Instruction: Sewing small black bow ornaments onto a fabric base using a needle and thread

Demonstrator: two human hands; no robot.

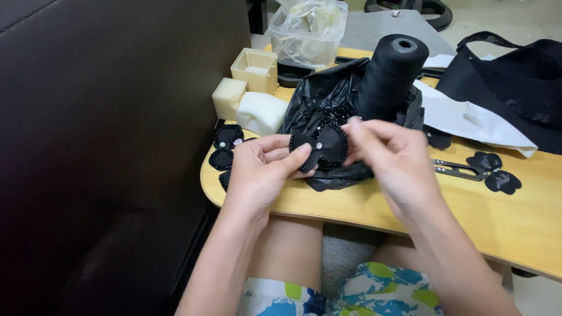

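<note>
Pinched between both hands at mid-frame, just above the table point(363, 205) edge, is a black beaded fabric flower point(322, 146). Left hand point(260, 169) fingers are closed on its lower edge, right hand point(392, 155) fingertips on its right rim. Probably light and floppy, beads easily snagged, so best gripped by the rims.

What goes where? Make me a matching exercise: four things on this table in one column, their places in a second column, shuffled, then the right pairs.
Things:
1. black beaded fabric piece
2. black thread cone
3. clear plastic tub
4. metal snips

Places:
A. at the far edge of the wooden table, behind the cream foam blocks
B. flat on the table, right of the right hand
C. pinched between the fingers of the left hand and the right hand
D. upright on the black plastic bag

Pairs: 1-C, 2-D, 3-A, 4-B
</note>
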